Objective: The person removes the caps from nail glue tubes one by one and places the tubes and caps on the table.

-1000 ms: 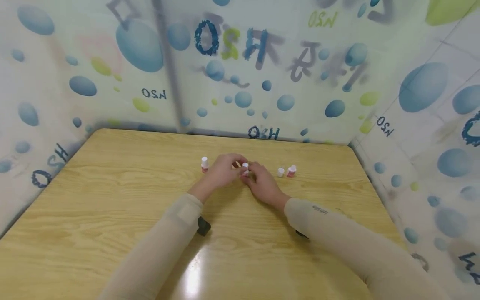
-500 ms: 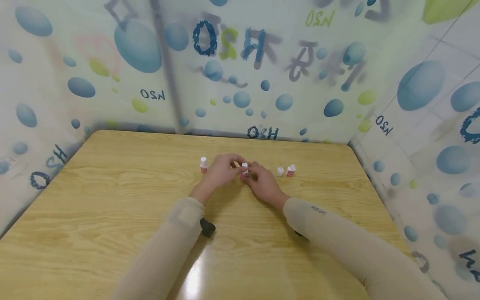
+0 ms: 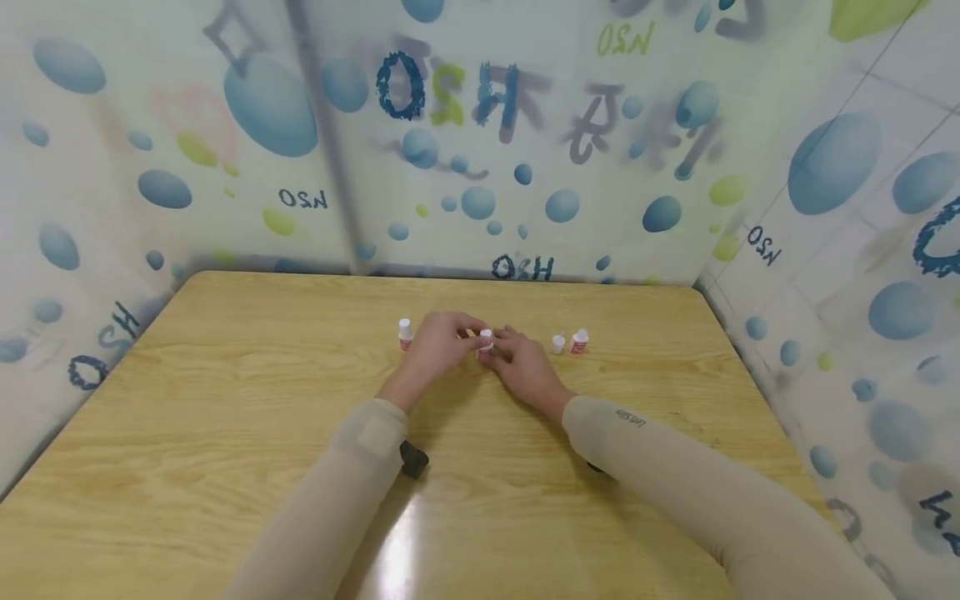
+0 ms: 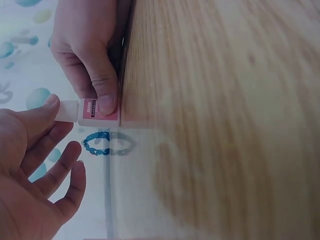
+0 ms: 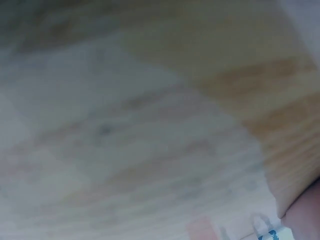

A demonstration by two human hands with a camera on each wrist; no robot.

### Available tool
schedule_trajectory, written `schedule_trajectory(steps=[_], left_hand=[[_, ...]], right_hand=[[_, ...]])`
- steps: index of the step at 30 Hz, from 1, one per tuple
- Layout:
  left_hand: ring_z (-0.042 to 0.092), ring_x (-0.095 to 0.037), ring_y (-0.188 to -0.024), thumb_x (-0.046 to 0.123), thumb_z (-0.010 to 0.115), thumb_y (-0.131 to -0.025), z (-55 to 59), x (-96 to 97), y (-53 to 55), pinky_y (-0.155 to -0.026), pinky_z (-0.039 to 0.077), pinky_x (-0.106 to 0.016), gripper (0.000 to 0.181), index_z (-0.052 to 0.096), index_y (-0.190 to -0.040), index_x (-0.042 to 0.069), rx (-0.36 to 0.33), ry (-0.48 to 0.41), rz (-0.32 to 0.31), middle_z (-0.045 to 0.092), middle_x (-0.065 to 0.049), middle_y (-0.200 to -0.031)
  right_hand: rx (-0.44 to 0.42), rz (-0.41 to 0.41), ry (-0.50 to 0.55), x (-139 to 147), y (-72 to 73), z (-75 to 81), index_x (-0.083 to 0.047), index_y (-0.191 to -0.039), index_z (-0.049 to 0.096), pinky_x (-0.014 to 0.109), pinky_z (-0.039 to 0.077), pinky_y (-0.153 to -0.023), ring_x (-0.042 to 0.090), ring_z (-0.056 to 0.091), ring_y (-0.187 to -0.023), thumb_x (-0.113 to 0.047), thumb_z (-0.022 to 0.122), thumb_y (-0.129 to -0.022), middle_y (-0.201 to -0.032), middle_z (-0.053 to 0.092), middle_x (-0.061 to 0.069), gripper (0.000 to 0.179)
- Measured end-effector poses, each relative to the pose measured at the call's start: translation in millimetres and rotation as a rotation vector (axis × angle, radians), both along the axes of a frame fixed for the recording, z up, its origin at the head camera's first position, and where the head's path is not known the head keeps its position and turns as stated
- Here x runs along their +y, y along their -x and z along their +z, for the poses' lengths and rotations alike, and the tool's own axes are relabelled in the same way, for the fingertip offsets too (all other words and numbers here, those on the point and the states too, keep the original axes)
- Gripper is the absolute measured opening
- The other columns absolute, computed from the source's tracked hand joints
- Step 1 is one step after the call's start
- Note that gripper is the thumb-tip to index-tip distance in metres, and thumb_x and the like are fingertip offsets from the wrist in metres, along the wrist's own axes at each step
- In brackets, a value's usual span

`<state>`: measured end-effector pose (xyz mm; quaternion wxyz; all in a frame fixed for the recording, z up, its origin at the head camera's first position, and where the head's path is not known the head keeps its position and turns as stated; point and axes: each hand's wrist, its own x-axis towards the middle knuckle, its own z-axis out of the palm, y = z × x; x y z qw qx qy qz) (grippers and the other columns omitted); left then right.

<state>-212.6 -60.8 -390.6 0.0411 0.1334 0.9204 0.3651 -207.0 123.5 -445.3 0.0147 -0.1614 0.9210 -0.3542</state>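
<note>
One bottle (image 4: 91, 115), right of the capped bottle (image 3: 405, 333): left hand (image 3: 438, 343) pinches its white cap (image 4: 67, 111), right hand (image 3: 527, 367) grips the body. No visible change within the second; cap work seems unfinished.

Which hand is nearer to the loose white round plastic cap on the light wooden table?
Right. The right hand is just left of the cap in the head view, not touching it; the left hand is farther left, across the red-labelled white plastic bottle both hold.
</note>
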Motion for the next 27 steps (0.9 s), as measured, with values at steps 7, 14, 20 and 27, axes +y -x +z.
schedule_trajectory(steps=[7, 14, 20, 27], left_hand=[[0.067, -0.019, -0.090, 0.027, 0.075, -0.101, 1.3, 6.7, 0.3, -0.074, 0.054, -0.031, 0.023, 0.082, -0.118, 0.013, 0.072, 0.059, -0.015, 0.080, -0.005, -0.110], [0.069, -0.019, -0.092, 0.028, 0.076, -0.101, 3.0, 13.8, -2.2, -0.083, 0.059, -0.036, 0.023, 0.083, -0.114, 0.010, 0.109, 0.096, 0.053, 0.081, -0.006, -0.107], [0.068, -0.021, -0.090, 0.029, 0.078, -0.100, -0.9, 9.5, -2.2, -0.073, 0.055, -0.032, 0.019, 0.081, -0.109, 0.013, 0.061, 0.008, 0.095, 0.078, -0.005, -0.102], [0.065, -0.022, -0.097, 0.023, 0.071, -0.104, -0.9, 8.2, 1.2, -0.073, 0.054, -0.030, 0.023, 0.077, -0.124, 0.012, -0.012, -0.045, 0.001, 0.074, -0.007, -0.112]], right_hand=[[0.002, -0.004, 0.002, 1, -1.1, 0.6, -0.021, -0.148, 0.065, 0.054, 0.027, -0.132, 0.035, 0.040, -0.158, -0.039, 0.065, -0.107, -0.161, 0.054, 0.012, 0.045], [0.028, 0.015, 0.003, 0, 0.4, 3.6, -0.018, -0.146, 0.067, 0.054, 0.030, -0.130, 0.034, 0.042, -0.157, -0.035, 0.064, -0.108, -0.158, 0.058, 0.009, 0.041], [0.019, 0.020, 0.022, -1, 1.6, 3.4, -0.019, -0.145, 0.067, 0.054, 0.033, -0.129, 0.033, 0.043, -0.157, -0.035, 0.066, -0.107, -0.156, 0.060, 0.007, 0.042], [0.035, 0.026, 0.026, 0, -1.2, 3.6, -0.018, -0.144, 0.068, 0.055, 0.032, -0.129, 0.035, 0.044, -0.156, -0.032, 0.066, -0.107, -0.156, 0.060, 0.005, 0.040]])
